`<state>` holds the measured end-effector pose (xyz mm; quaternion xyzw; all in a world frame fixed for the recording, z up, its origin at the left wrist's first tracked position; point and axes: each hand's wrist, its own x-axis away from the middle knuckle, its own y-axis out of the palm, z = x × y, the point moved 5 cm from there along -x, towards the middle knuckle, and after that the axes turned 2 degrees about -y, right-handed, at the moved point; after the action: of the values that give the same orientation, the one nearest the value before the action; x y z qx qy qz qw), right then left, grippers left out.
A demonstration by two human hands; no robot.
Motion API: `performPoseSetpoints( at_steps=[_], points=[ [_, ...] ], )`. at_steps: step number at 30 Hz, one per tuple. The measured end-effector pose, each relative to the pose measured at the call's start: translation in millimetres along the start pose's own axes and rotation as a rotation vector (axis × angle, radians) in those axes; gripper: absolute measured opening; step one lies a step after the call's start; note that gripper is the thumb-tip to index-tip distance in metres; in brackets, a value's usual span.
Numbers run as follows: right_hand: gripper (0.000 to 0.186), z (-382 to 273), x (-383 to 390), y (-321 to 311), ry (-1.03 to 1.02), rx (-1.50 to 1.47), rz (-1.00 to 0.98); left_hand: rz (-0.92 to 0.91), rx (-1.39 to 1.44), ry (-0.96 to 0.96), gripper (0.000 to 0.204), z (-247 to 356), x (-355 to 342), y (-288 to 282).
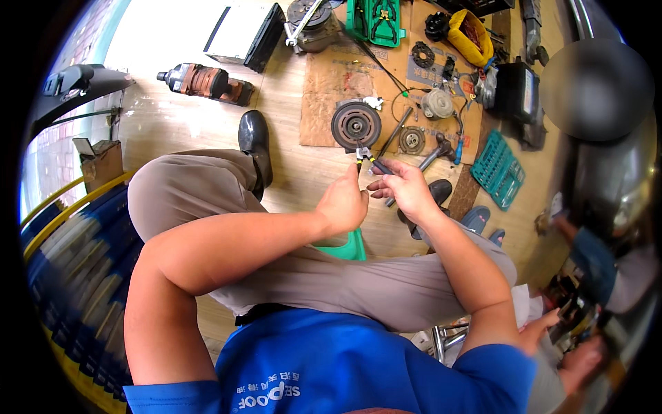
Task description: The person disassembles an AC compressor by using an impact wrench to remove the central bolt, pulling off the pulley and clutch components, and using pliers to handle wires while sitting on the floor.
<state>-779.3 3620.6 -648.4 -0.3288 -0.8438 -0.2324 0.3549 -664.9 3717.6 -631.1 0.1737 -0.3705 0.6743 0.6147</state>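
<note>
Snap-ring style pliers (pixel 365 157) with black and yellow handles reach toward the lower edge of a round pulley (pixel 356 125) lying on cardboard. My left hand (pixel 345 200) is closed on one handle; my right hand (pixel 401 185) grips the other, its fingers partly curled. Whether the jaws touch the pulley I cannot tell. Just right of the pulley are a metal rod (pixel 395 132), a ringed plate (pixel 412 140), a hammer (pixel 436 150) and a silver cylindrical part (pixel 437 103).
A green tool case (pixel 496 168), a yellow bag (pixel 470 36), a black container (pixel 511 93), a boxy unit (pixel 238 34) and a rusty motor-like part (pixel 195 81) surround the cardboard (pixel 316 86). A green stool (pixel 348 250) is beneath me. Other people's limbs (pixel 579 362) show at right.
</note>
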Motion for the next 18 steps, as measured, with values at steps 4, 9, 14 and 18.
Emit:
performPoseSetpoints(
  at_steps=[4, 9, 14, 18],
  points=[
    [0.052, 0, -4, 5, -0.009, -0.018, 0.040, 0.040, -0.014, 0.030, 0.048, -6, -9, -4],
    [0.052, 2, -11, 6, -0.008, -0.036, 0.060, 0.069, -0.033, 0.072, 0.044, -10, -14, -7],
    [0.051, -5, -13, 6, 0.017, -0.008, 0.076, 0.067, -0.045, 0.091, 0.043, -6, -20, -8],
    [0.048, -13, -12, 13, 0.016, -0.023, 0.128, 0.067, -0.032, 0.102, 0.045, -7, -23, -7]
  ],
)
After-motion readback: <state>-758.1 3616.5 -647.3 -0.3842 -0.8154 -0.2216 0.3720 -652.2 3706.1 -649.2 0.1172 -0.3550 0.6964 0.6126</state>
